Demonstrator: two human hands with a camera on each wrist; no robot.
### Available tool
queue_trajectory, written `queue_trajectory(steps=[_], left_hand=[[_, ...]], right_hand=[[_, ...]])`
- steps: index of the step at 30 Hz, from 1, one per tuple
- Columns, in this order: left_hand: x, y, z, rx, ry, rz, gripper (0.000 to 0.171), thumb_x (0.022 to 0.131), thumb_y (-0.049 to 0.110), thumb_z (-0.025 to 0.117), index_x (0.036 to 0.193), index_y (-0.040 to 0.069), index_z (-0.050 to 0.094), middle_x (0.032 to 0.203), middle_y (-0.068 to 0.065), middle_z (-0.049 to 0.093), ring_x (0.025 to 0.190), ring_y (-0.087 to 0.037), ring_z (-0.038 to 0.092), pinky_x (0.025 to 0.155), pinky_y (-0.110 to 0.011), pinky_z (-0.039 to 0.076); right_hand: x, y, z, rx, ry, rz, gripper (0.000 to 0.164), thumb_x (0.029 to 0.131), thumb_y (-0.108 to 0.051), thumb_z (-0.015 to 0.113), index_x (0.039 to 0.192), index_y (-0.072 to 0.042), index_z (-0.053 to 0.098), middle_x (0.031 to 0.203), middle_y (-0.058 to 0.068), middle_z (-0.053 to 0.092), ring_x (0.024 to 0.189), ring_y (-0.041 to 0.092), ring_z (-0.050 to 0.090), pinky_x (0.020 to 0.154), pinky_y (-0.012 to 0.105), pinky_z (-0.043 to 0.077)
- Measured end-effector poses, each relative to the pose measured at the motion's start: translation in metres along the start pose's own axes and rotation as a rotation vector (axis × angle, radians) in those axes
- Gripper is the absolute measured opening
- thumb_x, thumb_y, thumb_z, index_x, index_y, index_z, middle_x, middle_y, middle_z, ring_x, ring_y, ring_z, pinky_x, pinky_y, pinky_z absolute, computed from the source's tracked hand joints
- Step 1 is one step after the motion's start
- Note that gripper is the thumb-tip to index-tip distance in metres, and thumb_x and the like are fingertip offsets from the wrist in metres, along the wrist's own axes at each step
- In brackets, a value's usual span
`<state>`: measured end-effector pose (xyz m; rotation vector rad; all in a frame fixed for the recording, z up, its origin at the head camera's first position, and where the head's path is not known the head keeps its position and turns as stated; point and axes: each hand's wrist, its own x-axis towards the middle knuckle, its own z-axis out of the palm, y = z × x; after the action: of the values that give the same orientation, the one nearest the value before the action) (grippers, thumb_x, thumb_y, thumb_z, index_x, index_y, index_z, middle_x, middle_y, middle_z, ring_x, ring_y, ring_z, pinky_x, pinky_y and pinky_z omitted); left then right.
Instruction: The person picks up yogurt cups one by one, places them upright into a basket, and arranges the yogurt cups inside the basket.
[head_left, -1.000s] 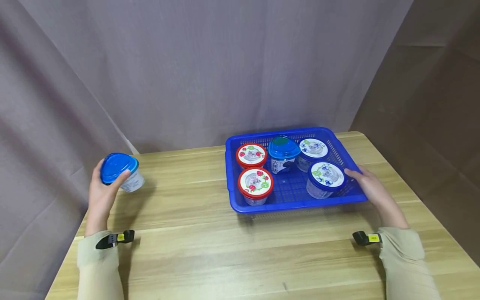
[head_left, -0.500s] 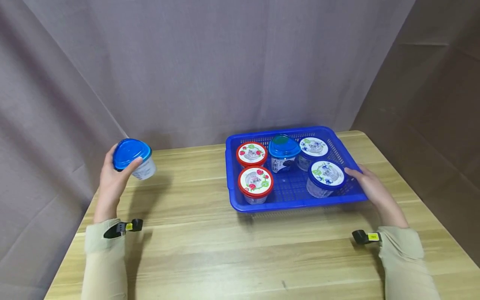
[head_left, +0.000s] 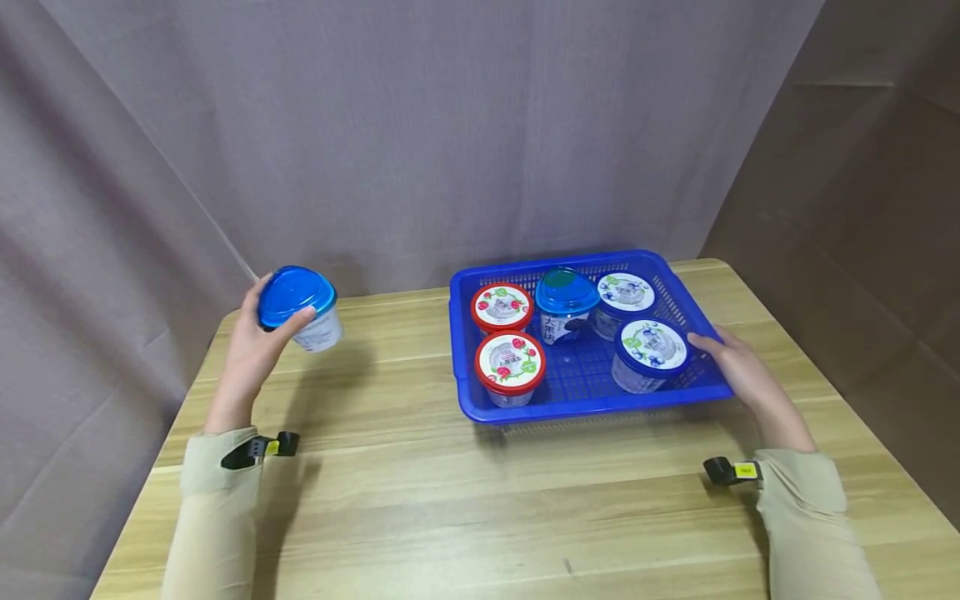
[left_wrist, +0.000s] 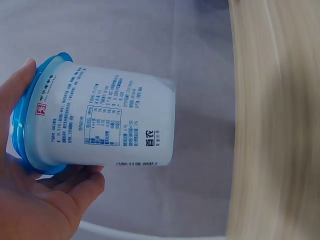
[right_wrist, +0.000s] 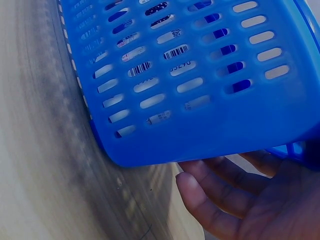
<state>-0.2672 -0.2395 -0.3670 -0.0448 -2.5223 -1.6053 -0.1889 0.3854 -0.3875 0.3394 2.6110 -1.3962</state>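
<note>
My left hand (head_left: 251, 354) holds a yogurt cup (head_left: 321, 330) by its blue, rounded-triangular lid, above the left part of the table. In the left wrist view the white cup (left_wrist: 110, 117) shows printed text and a barcode, its base pointing away from the palm. At the right, my right hand (head_left: 738, 371) grips the rim of a blue plastic basket (head_left: 592, 408), thumb over the top. Slotted basket wall (right_wrist: 210, 125) fills much of the right wrist view, with the fingers (right_wrist: 200, 200) curled under the rim. The palm side is partly hidden in the head view.
Inside the basket stand two red-lidded cups (head_left: 510, 364), two cups with dark blue rims and blueberry lids (head_left: 651, 354), and one cup with a blue triangular lid (head_left: 567, 302). A wooden table (head_left: 420, 500) lies beneath; grey curtain (head_left: 375, 125) hangs behind.
My left hand has carried the yogurt cup to the right and a little farther back, nearer the basket. The right hand and the basket have stayed in place.
</note>
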Motion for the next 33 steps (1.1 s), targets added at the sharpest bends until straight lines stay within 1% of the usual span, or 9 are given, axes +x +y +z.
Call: queue_trajectory(steps=[5,10,13,15,17,20,22,28,33], left_hand=[[0.002,0.012,0.009,0.019,-0.048,0.048,0.095,0.091,0.047,0.073,0.163,0.023,0.016,0.164,-0.02,0.021,0.145,-0.046,0.027,0.111,-0.068,0.028],[0.004,0.025,0.019,0.033,-0.112,0.093,0.094,0.091,0.045,0.073,0.163,0.023,0.017,0.163,-0.021,0.022,0.144,-0.047,0.028,0.109,-0.068,0.031],[0.004,0.032,0.025,0.036,-0.148,0.116,0.093,0.091,0.044,0.074,0.162,0.024,0.019,0.163,-0.019,0.023,0.144,-0.047,0.029,0.109,-0.068,0.032],[0.004,0.037,0.028,0.027,-0.171,0.123,0.092,0.09,0.043,0.075,0.162,0.025,0.021,0.163,-0.018,0.024,0.144,-0.045,0.03,0.109,-0.067,0.032],[0.004,0.041,0.031,0.021,-0.194,0.124,0.09,0.09,0.043,0.075,0.162,0.027,0.022,0.163,-0.016,0.025,0.144,-0.044,0.031,0.11,-0.066,0.032],[0.004,0.047,0.034,0.01,-0.229,0.125,0.088,0.09,0.045,0.075,0.161,0.031,0.025,0.162,-0.014,0.027,0.143,-0.042,0.033,0.11,-0.065,0.032],[0.005,0.05,0.037,0.003,-0.254,0.136,0.087,0.09,0.044,0.075,0.16,0.032,0.026,0.161,-0.015,0.029,0.143,-0.041,0.034,0.11,-0.063,0.033],[0.008,0.059,0.049,-0.024,-0.357,0.203,0.084,0.093,0.034,0.075,0.16,0.027,0.026,0.158,-0.018,0.033,0.139,-0.04,0.04,0.11,-0.059,0.036],[0.012,0.069,0.062,-0.005,-0.43,0.245,0.082,0.093,0.034,0.074,0.16,0.027,0.026,0.156,-0.017,0.037,0.135,-0.039,0.045,0.107,-0.058,0.04]], right_hand=[[0.0,0.0,0.001,0.003,0.001,0.001,0.08,0.106,-0.054,0.03,0.16,0.001,0.009,0.144,0.038,0.04,0.114,0.038,0.052,0.097,0.055,0.039],[0.0,0.0,0.001,0.004,-0.001,-0.003,0.081,0.105,-0.055,0.032,0.16,0.001,0.01,0.143,0.037,0.041,0.111,0.034,0.054,0.095,0.052,0.039],[-0.001,0.0,0.001,0.011,-0.003,-0.003,0.082,0.105,-0.056,0.033,0.16,0.0,0.009,0.143,0.037,0.04,0.113,0.037,0.052,0.097,0.055,0.038],[-0.001,0.0,0.001,0.002,0.0,-0.016,0.083,0.105,-0.056,0.033,0.159,0.002,0.012,0.14,0.036,0.044,0.109,0.033,0.056,0.096,0.053,0.041],[0.001,0.002,0.0,-0.006,0.001,-0.026,0.082,0.105,-0.055,0.034,0.158,0.005,0.014,0.132,0.033,0.052,0.101,0.026,0.061,0.091,0.045,0.045],[0.003,0.003,-0.002,-0.013,0.005,-0.045,0.08,0.105,-0.053,0.035,0.156,0.008,0.02,0.118,0.022,0.063,0.086,0.012,0.064,0.08,0.031,0.048],[0.003,0.004,-0.002,-0.007,0.007,-0.048,0.079,0.105,-0.052,0.036,0.155,0.008,0.02,0.113,0.014,0.064,0.084,0.01,0.064,0.077,0.026,0.049],[0.003,0.004,-0.002,0.002,0.003,-0.054,0.079,0.106,-0.052,0.036,0.156,0.007,0.019,0.11,0.012,0.065,0.083,0.011,0.065,0.075,0.026,0.05],[0.002,0.004,-0.003,0.003,0.0,-0.061,0.079,0.106,-0.051,0.037,0.155,0.008,0.02,0.109,0.012,0.066,0.083,0.012,0.065,0.074,0.026,0.052]])
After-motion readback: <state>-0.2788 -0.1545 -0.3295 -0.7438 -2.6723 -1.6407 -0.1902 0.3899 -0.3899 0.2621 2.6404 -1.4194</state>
